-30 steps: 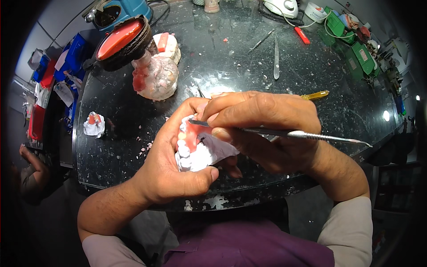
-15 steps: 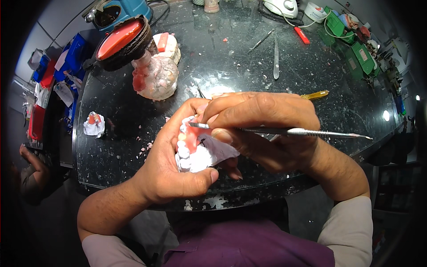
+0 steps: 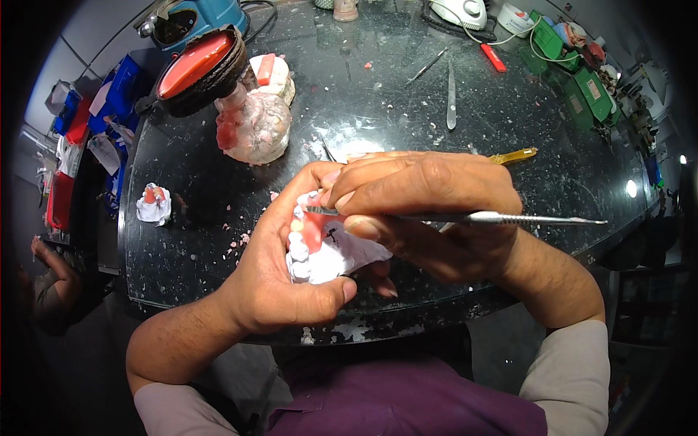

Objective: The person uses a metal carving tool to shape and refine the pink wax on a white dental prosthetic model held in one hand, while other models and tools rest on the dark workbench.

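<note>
1. The left hand (image 3: 265,272) is clamping around the white dental cast (image 3: 342,254), with its thumb pressing along the near side and its fingers curling around the far side.
2. The cast is sitting in that hand, above the near part of the dark, speckled surface (image 3: 349,87); its tooth row is facing left, and a pink layer (image 3: 313,231) is lining the inner side of the teeth.
3. The right hand (image 3: 454,192) is closing its fingertips on a slim metal tool (image 3: 502,218), gripping it like a pen, while the ridged handle is extending out to the right.
4. The tool's flat tip is reaching over the pink layer just beside the teeth; whether it is touching is hard to tell.
5. A smaller cast (image 3: 153,211) with a pink part is standing well apart, on the left.
6. Beyond the hands, a dark pan of red material (image 3: 198,67) is tilting above a lumpy, pink-stained base (image 3: 258,131).
7. Farther right, a flat metal blade (image 3: 452,98) is lying near a thin pointed tool (image 3: 427,65), and a yellow handle (image 3: 518,155) is showing behind the right hand.
</note>
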`<state>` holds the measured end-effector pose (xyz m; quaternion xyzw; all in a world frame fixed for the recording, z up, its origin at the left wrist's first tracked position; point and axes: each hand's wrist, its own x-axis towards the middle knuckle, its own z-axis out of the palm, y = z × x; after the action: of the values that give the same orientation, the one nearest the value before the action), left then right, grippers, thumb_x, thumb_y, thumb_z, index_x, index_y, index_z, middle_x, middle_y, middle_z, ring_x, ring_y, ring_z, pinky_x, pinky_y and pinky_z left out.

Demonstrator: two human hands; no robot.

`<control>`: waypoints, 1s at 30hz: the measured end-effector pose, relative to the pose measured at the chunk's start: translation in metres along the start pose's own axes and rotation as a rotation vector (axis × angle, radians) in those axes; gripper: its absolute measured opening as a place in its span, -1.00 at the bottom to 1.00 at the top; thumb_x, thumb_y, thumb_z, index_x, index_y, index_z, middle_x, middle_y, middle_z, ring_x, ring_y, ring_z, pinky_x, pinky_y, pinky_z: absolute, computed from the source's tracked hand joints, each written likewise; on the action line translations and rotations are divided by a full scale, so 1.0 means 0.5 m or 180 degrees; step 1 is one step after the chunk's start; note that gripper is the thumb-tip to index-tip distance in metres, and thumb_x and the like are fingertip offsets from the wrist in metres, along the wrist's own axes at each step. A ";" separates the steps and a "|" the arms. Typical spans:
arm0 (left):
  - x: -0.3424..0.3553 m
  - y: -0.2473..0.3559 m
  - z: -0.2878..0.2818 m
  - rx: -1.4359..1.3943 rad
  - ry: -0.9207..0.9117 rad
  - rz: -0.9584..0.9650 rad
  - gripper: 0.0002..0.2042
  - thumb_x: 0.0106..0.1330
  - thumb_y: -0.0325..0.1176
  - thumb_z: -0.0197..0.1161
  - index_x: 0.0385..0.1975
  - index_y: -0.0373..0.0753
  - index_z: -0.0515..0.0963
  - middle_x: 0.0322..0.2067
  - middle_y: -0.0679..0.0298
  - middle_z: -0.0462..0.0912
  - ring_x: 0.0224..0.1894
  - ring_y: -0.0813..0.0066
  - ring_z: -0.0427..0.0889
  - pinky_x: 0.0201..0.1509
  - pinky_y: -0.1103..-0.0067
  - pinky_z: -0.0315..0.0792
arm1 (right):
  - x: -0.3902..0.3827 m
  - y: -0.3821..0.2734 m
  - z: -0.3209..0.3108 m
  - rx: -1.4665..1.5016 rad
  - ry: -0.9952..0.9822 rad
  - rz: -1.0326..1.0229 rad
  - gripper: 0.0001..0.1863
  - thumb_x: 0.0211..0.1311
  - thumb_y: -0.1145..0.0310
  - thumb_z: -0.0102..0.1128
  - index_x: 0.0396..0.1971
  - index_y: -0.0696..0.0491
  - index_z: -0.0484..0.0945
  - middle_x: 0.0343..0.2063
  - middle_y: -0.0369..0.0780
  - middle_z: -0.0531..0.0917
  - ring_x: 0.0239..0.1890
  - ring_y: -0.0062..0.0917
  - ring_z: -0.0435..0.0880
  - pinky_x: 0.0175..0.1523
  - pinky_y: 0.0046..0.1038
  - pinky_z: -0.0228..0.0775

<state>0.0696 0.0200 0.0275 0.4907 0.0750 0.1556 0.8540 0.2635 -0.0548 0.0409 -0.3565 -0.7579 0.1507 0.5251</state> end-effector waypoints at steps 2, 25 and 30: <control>0.000 0.000 0.003 -0.0147 0.0073 0.0034 -0.27 0.03 -0.57 0.30 0.23 -0.33 0.08 -0.02 0.09 0.44 -0.02 0.31 0.60 0.06 0.31 0.61 | 0.000 0.005 0.003 0.0040 0.0032 -0.0096 -0.85 0.23 0.55 0.32 -0.23 0.25 0.61 -0.30 0.00 0.73 -0.20 -0.26 0.77 0.00 -0.23 0.62; 0.006 -0.002 -0.005 -0.0269 0.0034 0.0029 -0.31 -0.02 -0.55 0.25 0.19 -0.36 0.12 0.01 0.10 0.42 0.03 0.27 0.60 0.08 0.20 0.63 | 0.008 -0.008 -0.012 0.0108 -0.0092 0.0380 -0.84 0.22 0.61 0.29 -0.20 0.27 0.61 -0.26 0.00 0.72 -0.14 -0.30 0.76 0.01 -0.32 0.63; 0.005 0.000 -0.008 -0.0325 -0.0088 -0.0037 -0.31 -0.01 -0.55 0.26 0.18 -0.37 0.12 0.03 0.09 0.41 0.03 0.26 0.60 0.08 0.20 0.63 | 0.009 -0.008 -0.011 0.0159 -0.0097 0.0441 -0.85 0.21 0.61 0.29 -0.21 0.27 0.62 -0.28 -0.01 0.73 -0.15 -0.30 0.76 -0.01 -0.33 0.64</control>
<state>0.0709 0.0244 0.0257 0.4481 0.0580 0.1474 0.8798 0.2659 -0.0552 0.0484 -0.3925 -0.7353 0.2110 0.5106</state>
